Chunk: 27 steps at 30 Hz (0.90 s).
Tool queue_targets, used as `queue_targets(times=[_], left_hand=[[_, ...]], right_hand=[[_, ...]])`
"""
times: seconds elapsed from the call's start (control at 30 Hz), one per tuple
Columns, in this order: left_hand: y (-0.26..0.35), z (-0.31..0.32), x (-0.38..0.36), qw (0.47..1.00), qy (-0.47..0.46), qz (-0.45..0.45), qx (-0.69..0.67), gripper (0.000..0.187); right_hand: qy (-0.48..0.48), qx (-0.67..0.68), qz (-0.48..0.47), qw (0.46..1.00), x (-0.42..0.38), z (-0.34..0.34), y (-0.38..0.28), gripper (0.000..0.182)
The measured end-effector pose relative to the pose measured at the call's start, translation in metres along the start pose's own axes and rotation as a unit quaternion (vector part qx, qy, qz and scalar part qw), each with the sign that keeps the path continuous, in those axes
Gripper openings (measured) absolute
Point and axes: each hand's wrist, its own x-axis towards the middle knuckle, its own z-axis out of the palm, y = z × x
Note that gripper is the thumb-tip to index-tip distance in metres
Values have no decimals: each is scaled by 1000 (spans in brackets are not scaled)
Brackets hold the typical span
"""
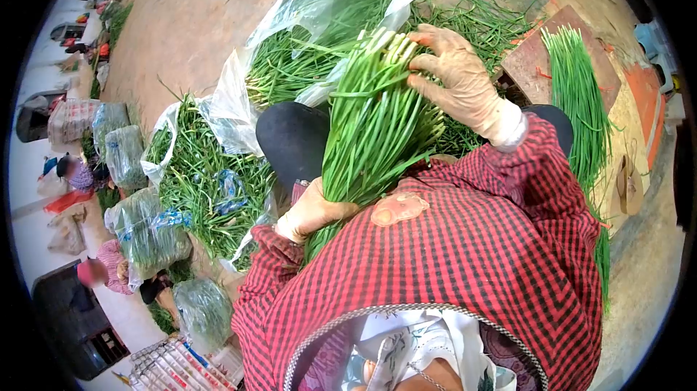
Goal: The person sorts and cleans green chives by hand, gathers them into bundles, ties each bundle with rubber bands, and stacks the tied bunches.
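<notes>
A thick bunch of garlic chives [377, 115] is upright over my lap, pale stem ends at the top. My left hand [317, 211], in a pale glove, is wrapped round its lower leafy part. My right hand [457, 75], gloved too, has its fingers apart, with the fingertips against the bunch's side just below the pale ends. Loose chives fill an open clear plastic bag [272, 10] beyond my knees. Another open bag [156, 151] at the left holds more tangled greens. To the right, a neat bundle of chives [577, 93] lies across a brown board [526, 68].
Loose chives [479, 24] are scattered on the concrete floor [189, 21]. Several filled plastic bags [149, 235] stand along the left. Two other people sit there, one in a pink checked top [112, 264]. A sandal [630, 184] is at the right.
</notes>
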Motion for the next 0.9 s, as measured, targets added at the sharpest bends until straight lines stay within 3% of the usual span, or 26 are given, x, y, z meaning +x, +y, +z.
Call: queue_targets(times=[0.07, 0.2, 0.23, 0.27, 0.33, 0.37, 0.4, 0.47, 0.53, 0.57, 0.73, 0.83, 0.9], left_hand=[[1, 1, -2, 1000, -10, 6, 6, 46], [-2, -3, -5, 1000, -7, 19, 16, 46], [-3, -4, -5, 1000, -7, 21, 13, 46], [-4, -6, -6, 999, 0, 20, 25, 47], [-4, -4, -3, 999, 4, 19, 35, 47], [-1, -1, -2, 999, 11, 15, 34, 46], [1, 0, 1, 999, 17, 12, 33, 46], [2, 2, 6, 998, 12, 26, 60, 44], [7, 6, 5, 999, 10, 10, 42, 43], [4, 6, 5, 999, 6, 15, 42, 44], [-11, -9, 3, 999, -28, 0, 31, 52], [-4, -7, 6, 998, -57, -31, 23, 69], [0, -6, 7, 998, -60, -23, 28, 68]], right_hand=[[27, -22, -15, 999, 1, 12, 17, 14], [25, -56, 185, 981, -11, 8, 74, 17], [-27, -91, 232, 968, -13, -6, 82, 23], [-29, -92, 232, 968, -15, -7, 81, 23], [52, 68, 257, 963, -11, -14, 49, 32], [-29, 161, 274, 948, -2, -25, 24, 39], [-28, 229, 224, 947, -2, -17, 7, 42], [-135, 123, 173, 968, 9, -18, -20, 42], [-127, 103, 123, 979, 6, 1, -20, 41], [-113, 123, 101, 981, 6, 3, -18, 31], [-138, 119, 48, 982, -7, -1, -13, 17], [-247, 52, 17, 967, -19, -12, -8, 19], [-265, 29, 10, 964, -25, -21, -9, 19]])
